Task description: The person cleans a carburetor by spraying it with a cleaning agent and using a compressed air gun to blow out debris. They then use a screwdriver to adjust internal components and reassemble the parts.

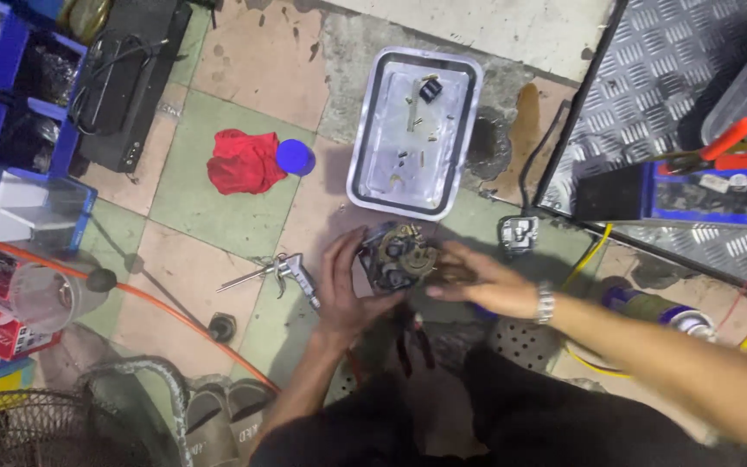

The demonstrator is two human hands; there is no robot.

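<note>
At centre frame we are cradling the dark engine part (398, 255) over the floor (218, 216), left hand (345, 290) and right hand (477, 281) fingers clamped around it, steadying it below the metal tray (365, 173).

I have both hands low and close together, left hand (345, 281) fingers curled upward, right hand (482, 283) reaching leftward, forearm extended.

Worn tiled workshop floor (218, 216), strewn with tools.
A metal tray (469, 130) lies just beyond the fingertips (352, 238); an air blow gun (283, 272) just left of them; a red rag (244, 162) and blue cap (295, 157) farther left.
</note>
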